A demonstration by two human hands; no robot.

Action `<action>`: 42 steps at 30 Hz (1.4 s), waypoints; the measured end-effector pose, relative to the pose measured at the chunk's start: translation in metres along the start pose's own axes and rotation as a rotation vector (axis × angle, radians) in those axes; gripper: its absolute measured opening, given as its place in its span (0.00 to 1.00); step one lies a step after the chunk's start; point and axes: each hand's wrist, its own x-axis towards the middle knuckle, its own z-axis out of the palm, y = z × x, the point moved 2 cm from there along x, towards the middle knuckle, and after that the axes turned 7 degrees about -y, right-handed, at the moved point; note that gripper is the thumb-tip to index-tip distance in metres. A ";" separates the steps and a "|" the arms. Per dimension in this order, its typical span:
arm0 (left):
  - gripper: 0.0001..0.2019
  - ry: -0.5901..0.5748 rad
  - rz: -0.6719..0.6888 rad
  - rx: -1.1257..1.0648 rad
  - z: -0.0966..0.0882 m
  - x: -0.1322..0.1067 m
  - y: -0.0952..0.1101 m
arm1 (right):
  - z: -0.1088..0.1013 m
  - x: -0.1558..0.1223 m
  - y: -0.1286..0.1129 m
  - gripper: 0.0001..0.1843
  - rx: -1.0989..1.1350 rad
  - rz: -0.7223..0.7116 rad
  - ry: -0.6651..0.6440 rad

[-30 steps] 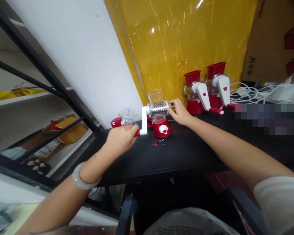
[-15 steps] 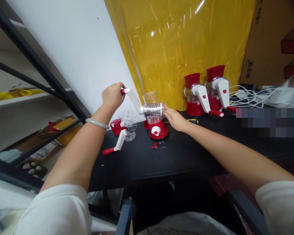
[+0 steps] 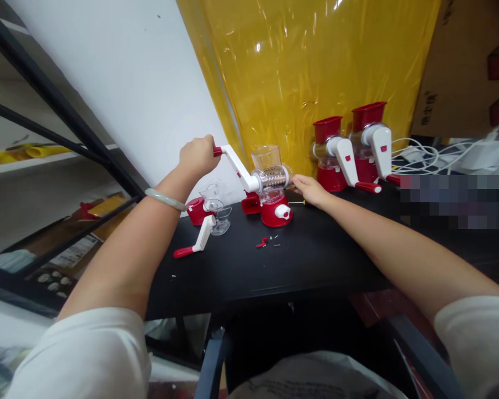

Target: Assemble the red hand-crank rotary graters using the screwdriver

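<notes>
A rotary drum grater (image 3: 276, 213) with a red base stands upright on the black table, its perforated metal drum (image 3: 273, 177) inside a clear housing. My left hand (image 3: 198, 157) is closed round the red grip of its white crank (image 3: 238, 167), which points up and left. At the opposite end, the fingers of my right hand (image 3: 310, 189) hold the rim of the clear housing. Behind the base lies a red part (image 3: 250, 204), partly hidden. In front of the grater lie a small red piece (image 3: 261, 242) and several tiny metal bits (image 3: 274, 238).
A disassembled grater (image 3: 196, 211) with clear parts and a detached crank (image 3: 199, 239) lies to the left. Two assembled graters (image 3: 331, 177) stand at the right, near tangled white cables (image 3: 416, 160). A thin screwdriver (image 3: 300, 203) lies behind my right hand. Black-framed shelving (image 3: 62, 122) borders the left side.
The grater has shifted and turned slightly to the right, showing more of the red part behind it. Both hands have moved right with it, and my right fingers now wrap the housing's rim.
</notes>
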 end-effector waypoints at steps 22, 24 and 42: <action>0.14 -0.286 0.451 -0.002 -0.068 -0.128 0.099 | -0.006 0.003 0.009 0.11 0.184 0.094 0.046; 0.18 -0.132 0.377 -0.038 -0.093 -0.104 0.092 | -0.005 0.003 0.010 0.12 0.190 0.094 0.042; 0.15 -0.598 0.393 0.119 0.047 -0.081 0.038 | -0.005 0.007 0.014 0.18 0.111 0.062 0.020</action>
